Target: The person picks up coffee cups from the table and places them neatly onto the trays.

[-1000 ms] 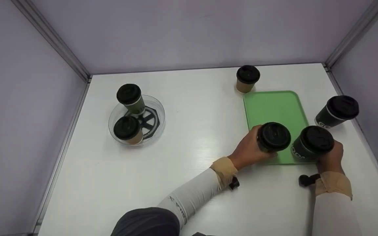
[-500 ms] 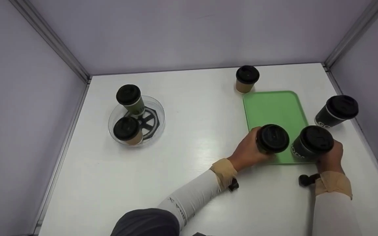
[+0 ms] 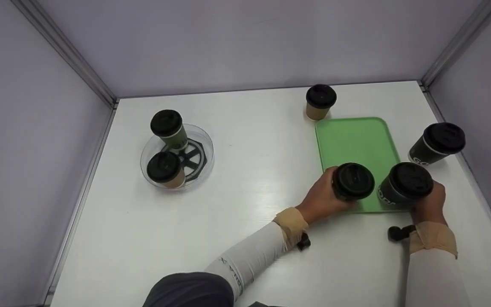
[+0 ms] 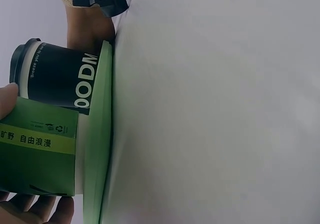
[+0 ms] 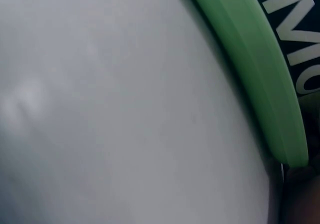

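Note:
My left hand (image 3: 324, 197) grips a green paper cup (image 4: 40, 156) with a black lid, thumb on one side and fingers on the other. The cup is upright, its base right at the green tray (image 3: 354, 134), near the front edge. Beside it, a dark paper cup (image 3: 394, 192) with white lettering and a black lid stands at the tray's front right corner. My right hand (image 3: 431, 205) holds this cup from the right, its fingers mostly hidden behind it. In the right wrist view, the tray rim (image 5: 260, 83) and the cup's lettering show.
A small brown cup (image 3: 317, 111) stands behind the tray. Another dark cup (image 3: 426, 150) is right of it, near the side wall. At left, a clear round dish (image 3: 207, 140) holds a green cup (image 3: 176, 138) and a brown cup (image 3: 175, 179). Walls enclose the white table (image 3: 164, 247).
My left hand and the green cup have shifted slightly towards me and to the left. My right hand and the dark cup have stayed in place.

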{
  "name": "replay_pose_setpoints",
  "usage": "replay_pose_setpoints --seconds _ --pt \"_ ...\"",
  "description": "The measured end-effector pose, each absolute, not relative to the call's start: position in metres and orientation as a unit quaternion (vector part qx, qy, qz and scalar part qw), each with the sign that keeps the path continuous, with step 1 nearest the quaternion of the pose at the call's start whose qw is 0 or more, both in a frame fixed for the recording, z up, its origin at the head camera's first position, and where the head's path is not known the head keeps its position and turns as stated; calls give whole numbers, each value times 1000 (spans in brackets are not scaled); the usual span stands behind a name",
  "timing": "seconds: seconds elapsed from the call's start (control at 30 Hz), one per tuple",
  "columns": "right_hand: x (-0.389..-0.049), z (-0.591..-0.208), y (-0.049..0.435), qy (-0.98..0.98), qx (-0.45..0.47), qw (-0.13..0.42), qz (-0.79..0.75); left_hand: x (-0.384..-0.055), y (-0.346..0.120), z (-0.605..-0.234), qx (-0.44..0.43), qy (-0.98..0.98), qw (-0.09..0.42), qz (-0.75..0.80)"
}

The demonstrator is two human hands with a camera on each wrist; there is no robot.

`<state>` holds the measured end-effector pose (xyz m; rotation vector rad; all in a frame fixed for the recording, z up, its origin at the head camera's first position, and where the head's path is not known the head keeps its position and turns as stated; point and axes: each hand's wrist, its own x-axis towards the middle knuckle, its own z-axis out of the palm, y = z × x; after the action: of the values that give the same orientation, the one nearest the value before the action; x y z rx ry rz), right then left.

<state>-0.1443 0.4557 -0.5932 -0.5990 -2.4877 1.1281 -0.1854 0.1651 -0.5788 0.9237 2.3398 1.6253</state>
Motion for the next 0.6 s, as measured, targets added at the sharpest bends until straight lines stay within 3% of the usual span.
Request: replay_pose_setpoints --seconds 0.4,0.6 --pt "-142 -594 455 -895 -186 180 362 -185 166 -582 291 780 84 548" --pt "-144 -595 453 -846 -203 211 446 -184 168 -582 290 788 85 536"
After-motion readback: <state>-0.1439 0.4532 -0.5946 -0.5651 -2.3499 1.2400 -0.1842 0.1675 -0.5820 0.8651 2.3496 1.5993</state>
